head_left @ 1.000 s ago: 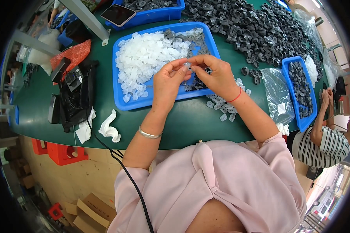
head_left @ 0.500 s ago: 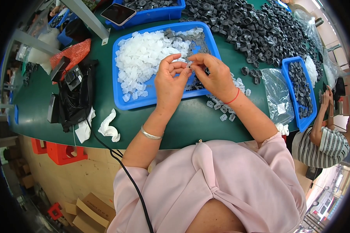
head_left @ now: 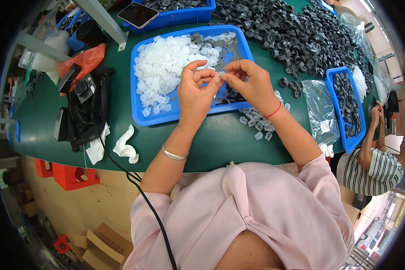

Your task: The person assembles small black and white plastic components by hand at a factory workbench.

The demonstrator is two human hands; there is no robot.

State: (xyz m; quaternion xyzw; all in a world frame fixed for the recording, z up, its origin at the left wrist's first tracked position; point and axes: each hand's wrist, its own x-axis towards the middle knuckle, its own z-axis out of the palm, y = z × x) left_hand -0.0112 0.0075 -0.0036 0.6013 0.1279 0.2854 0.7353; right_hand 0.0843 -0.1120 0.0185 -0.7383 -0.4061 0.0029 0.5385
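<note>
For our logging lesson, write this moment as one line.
left hand, right hand: close together | at fingertips: small pale piece | below: blue tray

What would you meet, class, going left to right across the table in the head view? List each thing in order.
Black bag, crumpled tissue, left hand, right hand, clear bag, narrow blue tray.

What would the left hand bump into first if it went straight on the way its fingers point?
The left hand would probably meet the small pale piece first, then the right hand just beyond it, though exact depth is hard to judge.
</note>
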